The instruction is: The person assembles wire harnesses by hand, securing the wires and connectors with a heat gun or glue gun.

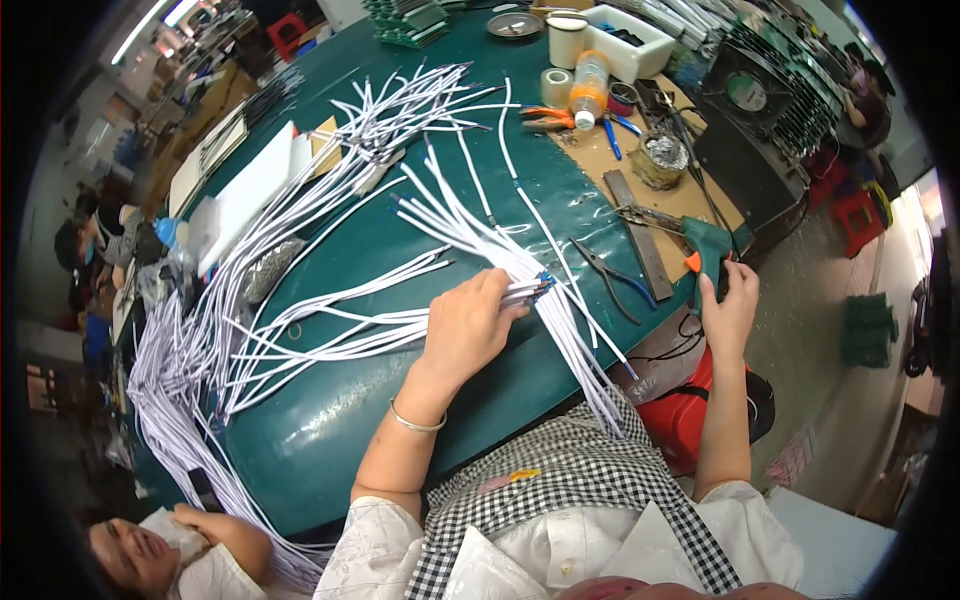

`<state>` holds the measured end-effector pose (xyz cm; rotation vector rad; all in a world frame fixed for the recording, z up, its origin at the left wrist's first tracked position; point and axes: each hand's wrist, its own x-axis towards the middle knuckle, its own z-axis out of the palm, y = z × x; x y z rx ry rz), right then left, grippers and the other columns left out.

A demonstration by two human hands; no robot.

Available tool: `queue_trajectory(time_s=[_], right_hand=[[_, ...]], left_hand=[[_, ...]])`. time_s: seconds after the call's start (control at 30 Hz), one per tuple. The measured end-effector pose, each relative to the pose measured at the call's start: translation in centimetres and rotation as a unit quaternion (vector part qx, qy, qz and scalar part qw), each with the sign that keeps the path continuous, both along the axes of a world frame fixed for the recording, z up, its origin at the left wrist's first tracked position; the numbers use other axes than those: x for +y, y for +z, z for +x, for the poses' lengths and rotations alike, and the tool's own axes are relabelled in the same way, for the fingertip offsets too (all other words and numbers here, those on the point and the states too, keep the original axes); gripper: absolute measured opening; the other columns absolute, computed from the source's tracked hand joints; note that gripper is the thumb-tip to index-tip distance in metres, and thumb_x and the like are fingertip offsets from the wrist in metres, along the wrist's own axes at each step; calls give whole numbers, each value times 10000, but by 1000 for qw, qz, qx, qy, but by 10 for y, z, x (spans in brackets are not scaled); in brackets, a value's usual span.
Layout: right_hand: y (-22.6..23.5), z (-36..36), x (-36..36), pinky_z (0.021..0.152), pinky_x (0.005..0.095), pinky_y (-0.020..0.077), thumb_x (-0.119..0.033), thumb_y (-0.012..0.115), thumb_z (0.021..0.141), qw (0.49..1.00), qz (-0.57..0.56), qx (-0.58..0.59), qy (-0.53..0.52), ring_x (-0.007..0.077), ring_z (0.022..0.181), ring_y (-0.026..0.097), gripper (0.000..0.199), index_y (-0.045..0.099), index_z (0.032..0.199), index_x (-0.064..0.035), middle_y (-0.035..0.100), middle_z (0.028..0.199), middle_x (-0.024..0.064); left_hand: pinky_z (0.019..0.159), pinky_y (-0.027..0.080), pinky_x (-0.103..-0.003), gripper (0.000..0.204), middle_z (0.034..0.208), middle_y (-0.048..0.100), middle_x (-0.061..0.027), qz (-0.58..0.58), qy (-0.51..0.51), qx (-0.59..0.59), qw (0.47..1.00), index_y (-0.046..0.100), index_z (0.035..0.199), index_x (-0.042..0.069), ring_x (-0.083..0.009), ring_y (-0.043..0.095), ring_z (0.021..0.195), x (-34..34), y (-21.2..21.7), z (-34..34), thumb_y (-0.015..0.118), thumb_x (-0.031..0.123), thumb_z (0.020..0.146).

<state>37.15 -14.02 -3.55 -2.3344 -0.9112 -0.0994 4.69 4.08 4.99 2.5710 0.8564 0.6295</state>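
My left hand is closed around a bundle of white wires above the table's near part. Blue and coppery ends show at its fingertips, and long wires cross beneath. At the right table edge, my right hand has thumb and fingers apart beside the handle of a green glue gun with an orange trigger. The gun's nozzle end lies over a flat metal bar. Pliers with dark blue handles lie between the wires and the bar.
A large heap of white wires covers the table's left side. At the back right stand an orange bottle, a tape roll, a foil-lined pot and a white bin. Another person is at the lower left.
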Motion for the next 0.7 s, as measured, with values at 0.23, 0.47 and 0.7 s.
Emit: queue_trajectory(time_s=[0.23,0.47,0.7], right_hand=[[124,-43,72,1085,417,417,-16,783,726,932,155,-115,308,341,1289,497,690,552,1374,-71,506,1390,147],[186,-110,208,1156,432,361,-22,853,609,768,288,-113,561,342,1388,416,982,439,1489,-165,425,1533,106],[225,-160,254,796,445,526,-205,756,772,740,131,-82,654,366,837,679,201,649,900,-93,702,837,142]], left_hand=[[601,457,-332,269,780,529,-102,16,-49,-107,993,568,936,12,-218,519,635,51,65,2,788,53,787],[624,417,-264,390,784,536,23,-224,-162,-53,960,627,969,15,-74,461,720,90,128,-15,891,192,744],[798,468,-232,422,970,625,15,-295,-138,-230,917,641,1092,13,-67,578,881,87,148,-66,865,37,735]])
